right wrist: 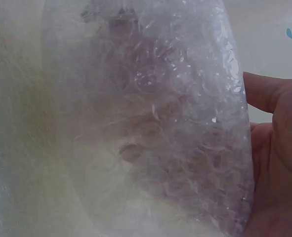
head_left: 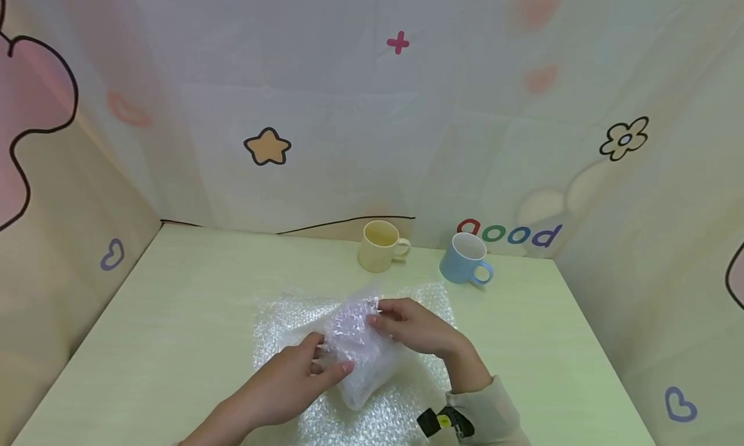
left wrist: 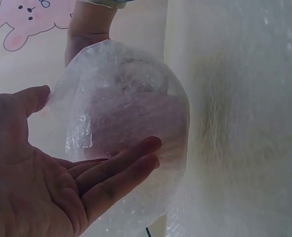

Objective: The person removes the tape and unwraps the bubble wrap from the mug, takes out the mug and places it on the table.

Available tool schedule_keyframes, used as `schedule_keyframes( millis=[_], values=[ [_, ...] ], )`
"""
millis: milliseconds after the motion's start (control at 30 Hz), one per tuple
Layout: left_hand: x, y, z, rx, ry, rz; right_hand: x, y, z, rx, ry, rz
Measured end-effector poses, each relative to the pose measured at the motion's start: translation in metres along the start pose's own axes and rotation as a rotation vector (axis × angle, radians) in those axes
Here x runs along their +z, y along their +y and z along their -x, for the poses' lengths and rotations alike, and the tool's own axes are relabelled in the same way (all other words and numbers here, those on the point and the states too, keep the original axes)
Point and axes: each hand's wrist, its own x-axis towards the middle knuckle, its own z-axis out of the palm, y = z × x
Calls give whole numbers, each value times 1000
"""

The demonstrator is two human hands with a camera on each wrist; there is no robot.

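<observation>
A bundle of clear bubble wrap (head_left: 366,355) with a pinkish-purple tint hangs tilted between the two hands in the head view. What lies inside is blurred by the layers. On its upper right edge, the right hand (head_left: 415,326) pinches the wrap between thumb and fingers. The left hand (head_left: 290,378) is at the lower left side, its thumb over the wrap. In the left wrist view the left hand's fingers (left wrist: 121,173) stretch nearly straight along the bundle. Bubble wrap (right wrist: 150,98) fills most of the right wrist view, the thumb at its edge.
Under the bundle, a flat bubble wrap sheet (head_left: 279,317) covers the middle of the pale green table (head_left: 174,317). A yellow mug (head_left: 379,249) and a blue mug (head_left: 462,262) stand upright near the back edge. Printed cloth walls (head_left: 325,110) enclose the table's back and sides.
</observation>
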Motion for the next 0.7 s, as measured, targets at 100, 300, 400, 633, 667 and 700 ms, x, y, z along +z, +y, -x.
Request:
schedule_keyframes(
  millis=[100,300,400,633,667,700],
  values=[
    [3,1,5,22,-26,-12,-1,1,1,-13,-20,-6],
    [11,2,10,29,-65,-20,-2,4,0,-11,-45,-22],
    [15,1,11,26,-91,-13,-1,6,-2,-1,-45,-11],
    [17,-1,11,46,-124,-36,1,8,-3,12,-25,12],
    [16,-1,11,47,-125,-45,1,8,-3,12,-20,16],
    [15,-2,12,50,-126,-51,2,9,-3,10,-14,22]
  ],
)
